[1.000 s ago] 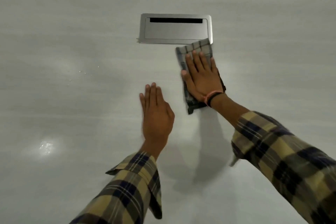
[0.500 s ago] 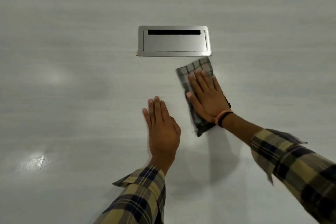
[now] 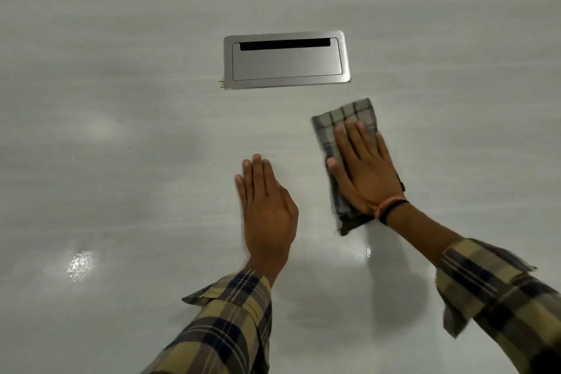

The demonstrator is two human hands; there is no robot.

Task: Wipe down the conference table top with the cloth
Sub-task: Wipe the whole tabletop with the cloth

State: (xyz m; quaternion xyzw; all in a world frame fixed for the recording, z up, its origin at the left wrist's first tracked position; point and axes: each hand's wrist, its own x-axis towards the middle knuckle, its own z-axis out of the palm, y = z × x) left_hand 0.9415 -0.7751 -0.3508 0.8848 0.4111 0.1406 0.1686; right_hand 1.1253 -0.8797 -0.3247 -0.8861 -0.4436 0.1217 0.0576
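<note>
The pale grey conference table top (image 3: 121,161) fills the view. A folded checked cloth (image 3: 346,118) lies flat on it, right of centre. My right hand (image 3: 362,167) presses palm-down on the cloth, fingers spread, covering its middle and near part; an orange and a black band circle the wrist. My left hand (image 3: 267,206) rests flat on the bare table just left of the cloth, fingers together, holding nothing.
A brushed-metal cable hatch (image 3: 285,59) with a dark slot is set flush into the table beyond the hands, a short way past the cloth's far edge. Bright light reflections show on the surface at lower left (image 3: 80,264).
My right hand has slid the cloth toward me and to the right, away from the metal hatch it touched a second ago. My left hand stays flat on the table.
</note>
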